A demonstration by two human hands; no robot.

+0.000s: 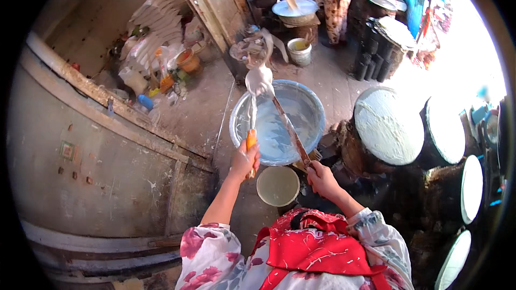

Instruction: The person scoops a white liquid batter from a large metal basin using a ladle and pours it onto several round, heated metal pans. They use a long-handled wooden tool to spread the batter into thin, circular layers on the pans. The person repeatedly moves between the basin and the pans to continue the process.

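My left hand [244, 162] grips a tool by its orange handle [251, 140]; white paste coats the tool's upper length. In my right hand [322, 180] is a long wooden stick [291, 129], slanting up and to the left. The far ends of both meet at a thick lump of sticky white batter or dough [260, 79], with strands trailing beyond it. Beneath them stands a wide basin [320, 106] with a bluish rim and pale batter smeared inside. Closer to me, a round bucket [258, 189] holds cloudy liquid.
At right stand round drum-like stands topped with white surfaces [389, 129], several in a curve. Another person [336, 12] works at a batter-filled basin at the back. A white bucket [299, 57] stands on the floor there. Stacked white sacks [157, 24] lie beyond the left partition [121, 181].
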